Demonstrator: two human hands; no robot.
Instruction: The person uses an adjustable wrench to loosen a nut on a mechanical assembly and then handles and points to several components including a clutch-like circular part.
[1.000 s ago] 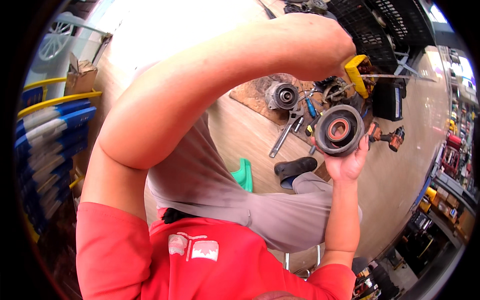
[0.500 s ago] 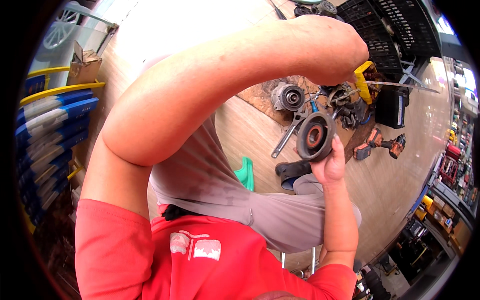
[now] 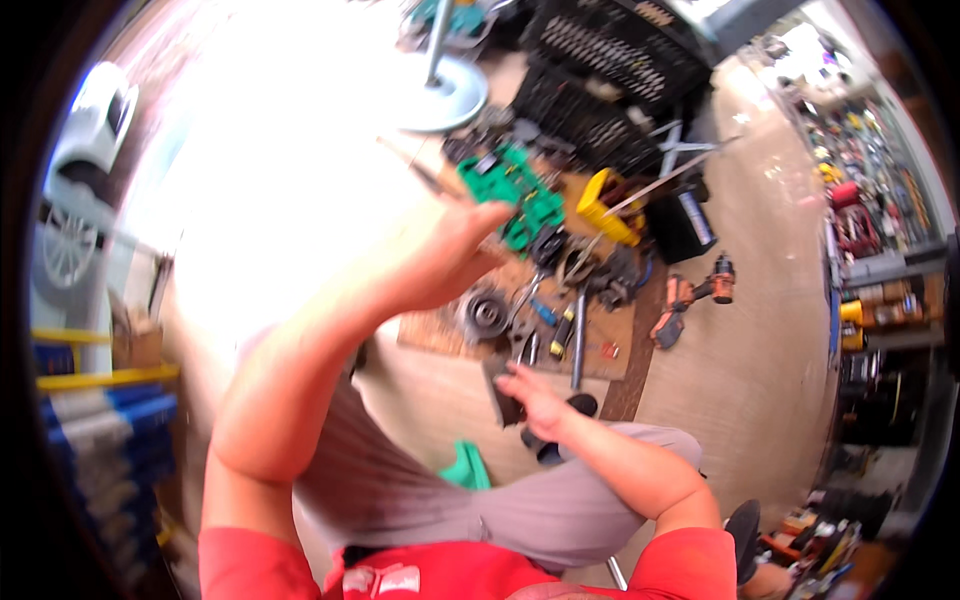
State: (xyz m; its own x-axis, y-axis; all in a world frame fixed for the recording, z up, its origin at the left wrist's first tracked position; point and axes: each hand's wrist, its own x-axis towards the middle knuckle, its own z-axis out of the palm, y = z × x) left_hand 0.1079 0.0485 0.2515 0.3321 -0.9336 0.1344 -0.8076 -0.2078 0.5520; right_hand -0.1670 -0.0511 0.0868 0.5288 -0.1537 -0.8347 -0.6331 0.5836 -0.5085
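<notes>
My right hand (image 3: 537, 402) grips a dark round pulley (image 3: 503, 395), now turned nearly edge-on, just above my lap. My left hand (image 3: 452, 252) is raised over the work board, its fingers apart and blurred, with nothing seen in them. It is nearest to a green plastic tool case (image 3: 545, 205). Below it on the board lies a round metal motor part with a grooved pulley (image 3: 487, 313). Beside that lie a blue-handled screwdriver (image 3: 543, 312), a yellow-and-black hand tool (image 3: 563, 333) and a long metal bar (image 3: 580, 345).
A yellow holder (image 3: 612, 207), a black box like a battery (image 3: 682, 224) and an orange-and-black cordless power tool (image 3: 680, 300) are to the right. Black crates (image 3: 620, 45) and a round pole base (image 3: 440, 95) stand at the far side. Blue-and-white packages (image 3: 110, 440) are stacked left.
My left hand has come back leftward from beside the yellow holder, uncovering the green case. My right hand has lowered and turned the pulley from face-up to edge-on. The whole view has shifted.
</notes>
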